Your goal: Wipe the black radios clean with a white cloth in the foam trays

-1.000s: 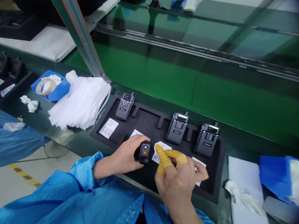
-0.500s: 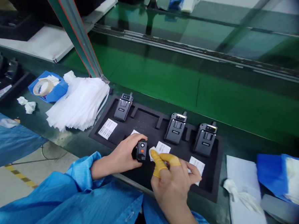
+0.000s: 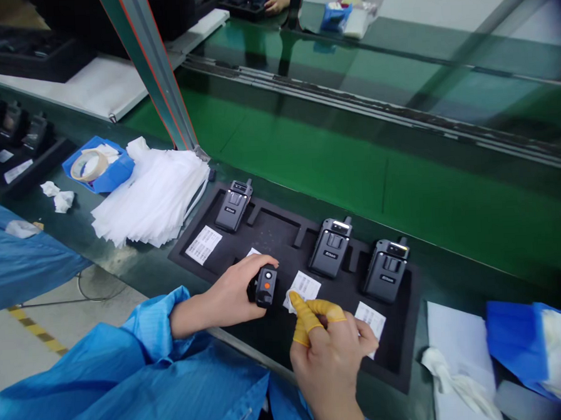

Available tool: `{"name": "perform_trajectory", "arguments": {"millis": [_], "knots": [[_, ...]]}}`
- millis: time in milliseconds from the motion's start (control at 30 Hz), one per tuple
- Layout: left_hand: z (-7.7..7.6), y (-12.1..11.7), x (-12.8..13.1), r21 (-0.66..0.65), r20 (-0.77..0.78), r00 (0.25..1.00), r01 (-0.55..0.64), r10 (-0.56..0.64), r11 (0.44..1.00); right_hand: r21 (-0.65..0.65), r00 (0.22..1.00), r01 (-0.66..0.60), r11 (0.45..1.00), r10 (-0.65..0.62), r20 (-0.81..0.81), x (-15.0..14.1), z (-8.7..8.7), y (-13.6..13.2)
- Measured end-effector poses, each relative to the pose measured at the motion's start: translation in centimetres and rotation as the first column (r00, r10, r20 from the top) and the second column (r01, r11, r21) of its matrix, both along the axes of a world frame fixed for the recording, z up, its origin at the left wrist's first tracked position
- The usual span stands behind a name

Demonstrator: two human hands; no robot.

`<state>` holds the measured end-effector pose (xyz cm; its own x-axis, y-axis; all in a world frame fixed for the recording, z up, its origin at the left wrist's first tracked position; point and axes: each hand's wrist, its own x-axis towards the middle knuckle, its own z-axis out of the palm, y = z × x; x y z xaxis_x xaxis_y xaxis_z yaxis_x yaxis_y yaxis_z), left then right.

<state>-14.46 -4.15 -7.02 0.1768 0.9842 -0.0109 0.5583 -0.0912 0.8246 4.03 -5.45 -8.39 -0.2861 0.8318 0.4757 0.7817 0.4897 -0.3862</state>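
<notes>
My left hand [image 3: 228,292] is closed around a black two-way radio [image 3: 266,286], whose end with a white and an orange button faces up. Yellow finger cots cover some fingertips of my right hand [image 3: 329,345], which pinches a small white wipe [image 3: 290,301] just right of that radio. Both hands are above a black foam tray [image 3: 272,226]. Lying in the tray are a radio at the left [image 3: 234,206], a middle radio [image 3: 330,248] and a right radio [image 3: 386,270]. Printed white labels [image 3: 204,245] lie in front of them.
A fanned stack of white sheets [image 3: 143,198] and a blue box [image 3: 119,174] with a tape roll [image 3: 89,165] stand at left. A metal post [image 3: 160,72] rises behind. Right of the tray lie white paper [image 3: 456,326] and a blue packet [image 3: 515,342]. A co-worker's hand [image 3: 278,1] shows far back.
The wipe in my right hand has moved slightly down, away from the radio. My left hand keeps its hold. The view has shifted a little, and a co-worker's hand now shows at the back.
</notes>
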Motion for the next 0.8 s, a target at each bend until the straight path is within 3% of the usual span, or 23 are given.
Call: {"name": "perform_trajectory", "arguments": {"millis": [167, 300, 400, 567, 667, 800], "knots": [[-0.1, -0.1, 0.1, 0.016, -0.025, 1.0, 0.011, -0.01, 1.0, 0.007, 1.0, -0.015, 1.0, 0.015, -0.02, 0.0, 0.4, 0.0], [0.1, 2.0, -0.2, 0.042, -0.161, 0.983, -0.083, 0.089, 0.996, 0.069, 0.999, -0.012, 0.998, 0.014, -0.035, 0.5, 0.8, 0.1], [0.5, 5.6, -0.3, 0.046, -0.339, 0.928, -0.15, 0.156, 0.988, 0.106, 1.0, -0.019, 0.994, 0.021, -0.017, 0.9, 0.7, 0.0], [0.5, 11.4, 0.8, 0.056, -0.643, 0.745, -0.187, 0.179, 0.981, 0.126, 1.0, -0.028, 0.992, 0.028, 0.007, 1.5, 0.4, -0.5], [-0.1, 12.8, 1.5, 0.089, -0.676, 0.705, -0.214, 0.216, 0.973, 0.135, 1.0, -0.006, 0.991, 0.003, 0.026, 1.9, 0.3, -0.7], [-0.4, 12.3, 0.9, 0.143, -0.689, 0.683, -0.203, 0.245, 0.969, 0.117, 0.998, 0.03, 0.993, -0.036, 0.05, 2.7, -0.2, -0.9]]}}
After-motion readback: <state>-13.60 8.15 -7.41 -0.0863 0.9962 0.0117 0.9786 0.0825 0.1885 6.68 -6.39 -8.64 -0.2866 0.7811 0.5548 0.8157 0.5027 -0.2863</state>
